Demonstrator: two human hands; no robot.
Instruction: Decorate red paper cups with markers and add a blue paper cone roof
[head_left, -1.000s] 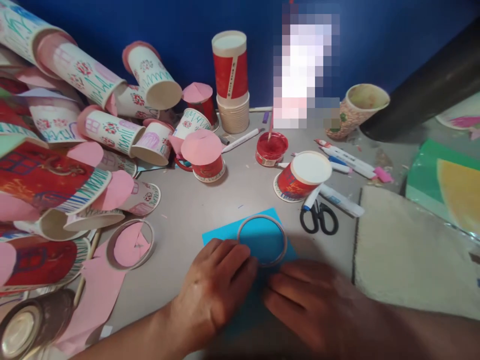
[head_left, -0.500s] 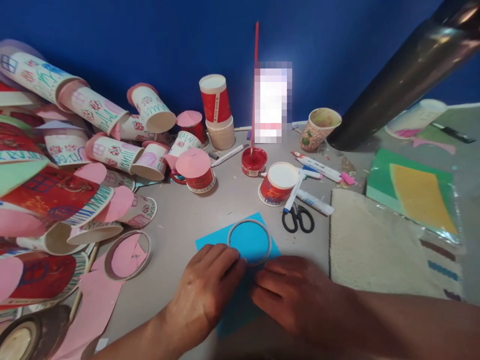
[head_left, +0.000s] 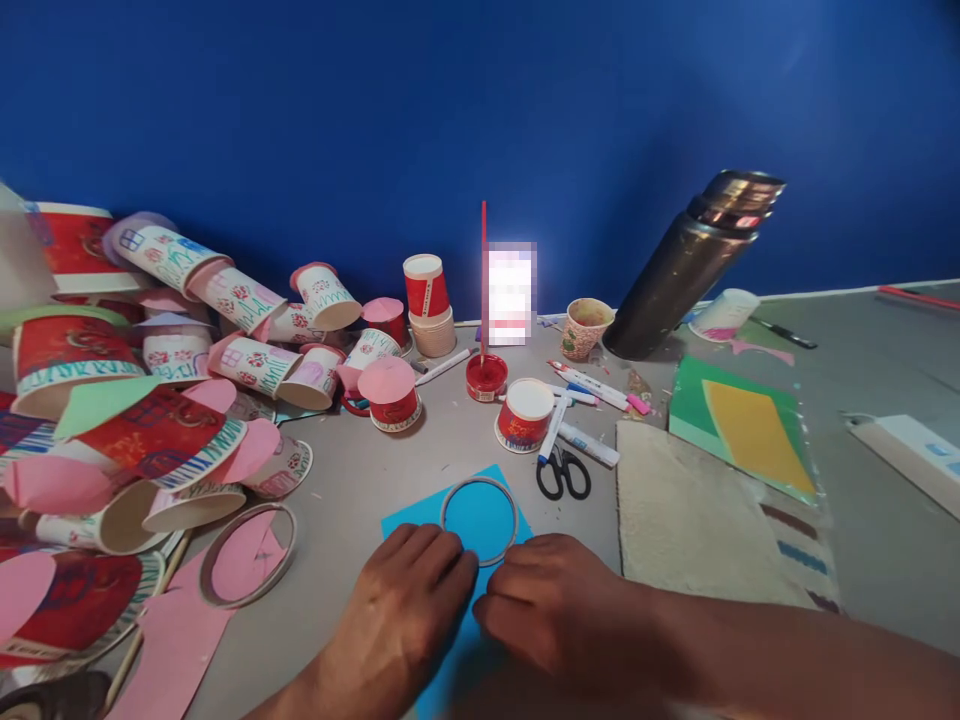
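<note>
A sheet of blue paper (head_left: pixel 420 508) lies on the table in front of me, with a thin grey ring (head_left: pixel 514 500) flat on it. My left hand (head_left: pixel 409 600) is closed at the ring's lower left, its thumb and forefinger against the rim. At the lower right, my right hand (head_left: pixel 547 605) has its fingers bent and pressed together, close to the ring and over the paper; what its fingertips hold is hidden. Beyond the paper are black-handled scissors (head_left: pixel 562 475) and an upturned red-and-white paper cup (head_left: pixel 525 415).
Decorated paper cups (head_left: pixel 240 365) pile up at left, beside pink paper (head_left: pixel 184 640) bearing another ring (head_left: pixel 289 555). A red jar (head_left: pixel 486 380) holds a thin red stick. Markers (head_left: pixel 600 388), a dark flask (head_left: pixel 675 275), a beige mat (head_left: pixel 682 510) and green paper (head_left: pixel 690 400) stand or lie rightward.
The camera view has tilted up and shifted, showing more wall, the flask's top and more table at right. My right hand has moved closer to the ring and to my left hand.
</note>
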